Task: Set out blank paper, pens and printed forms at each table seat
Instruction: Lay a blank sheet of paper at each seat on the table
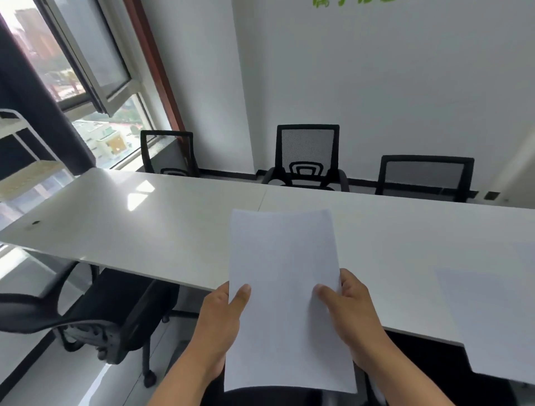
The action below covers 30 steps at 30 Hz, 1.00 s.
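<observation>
Plain white blank sheet (285,289), a second white sheet (498,324) pale against the glossy white table (130,226), black mesh-backed chairs (307,156), white wall (376,87) with green lettering (347,3), dark navy curtain (43,116), reddish-brown window trim (156,66).

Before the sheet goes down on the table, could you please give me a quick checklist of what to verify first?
1. Blank sheet held by both hands: ok, left hand and right hand pinch its sides.
2. Table space ahead bare: ok.
3. Chair opposite marks a seat: ok.
4. Sheet on the right overhangs the table edge: not ok.
5. Pens and printed forms in view: not ok, none seen.
6. One sheet or several held: cannot tell.
</observation>
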Each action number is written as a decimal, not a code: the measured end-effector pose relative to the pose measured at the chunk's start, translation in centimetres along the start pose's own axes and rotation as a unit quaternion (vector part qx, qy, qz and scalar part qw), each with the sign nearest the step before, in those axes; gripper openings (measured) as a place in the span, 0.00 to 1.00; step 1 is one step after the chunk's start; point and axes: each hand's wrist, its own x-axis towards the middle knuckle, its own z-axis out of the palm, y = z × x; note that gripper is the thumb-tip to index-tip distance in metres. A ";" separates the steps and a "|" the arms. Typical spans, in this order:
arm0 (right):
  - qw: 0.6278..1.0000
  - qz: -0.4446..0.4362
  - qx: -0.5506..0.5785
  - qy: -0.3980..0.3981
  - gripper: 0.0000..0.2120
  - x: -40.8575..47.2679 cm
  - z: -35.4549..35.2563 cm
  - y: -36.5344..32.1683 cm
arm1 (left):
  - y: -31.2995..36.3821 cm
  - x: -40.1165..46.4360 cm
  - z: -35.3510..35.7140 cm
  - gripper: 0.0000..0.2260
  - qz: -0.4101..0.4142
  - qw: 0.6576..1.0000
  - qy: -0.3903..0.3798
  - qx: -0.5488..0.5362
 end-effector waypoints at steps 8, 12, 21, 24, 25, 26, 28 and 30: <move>0.997 0.056 -0.028 0.032 0.04 6.3 1.4 3.3 | -2.5 7.9 -0.1 0.18 -0.043 0.999 -0.023 0.012; 0.992 0.064 -0.042 0.102 0.03 9.1 3.5 6.7 | -5.5 11.5 -0.9 0.10 -0.070 0.997 -0.046 0.004; 0.974 0.093 -0.028 0.204 0.08 14.3 8.2 13.3 | -9.9 19.0 -3.1 0.10 -0.115 0.988 -0.099 0.005; 0.971 0.104 -0.028 0.214 0.11 15.7 8.7 14.3 | -10.3 20.5 -3.2 0.10 -0.126 0.985 -0.114 -0.002; 0.970 0.107 -0.028 0.215 0.12 16.0 8.8 14.5 | -10.3 20.8 -3.2 0.10 -0.125 0.985 -0.118 -0.002; 0.970 0.111 -0.028 0.214 0.13 16.4 8.8 14.7 | -10.4 21.3 -3.1 0.10 -0.126 0.985 -0.119 -0.003; 0.970 0.116 -0.027 0.212 0.15 17.1 8.5 15.0 | -10.6 22.0 -2.9 0.10 -0.133 0.984 -0.120 -0.009; 0.970 0.123 -0.027 0.209 0.16 17.7 8.0 15.2 | -10.7 22.6 -2.6 0.10 -0.140 0.983 -0.120 -0.013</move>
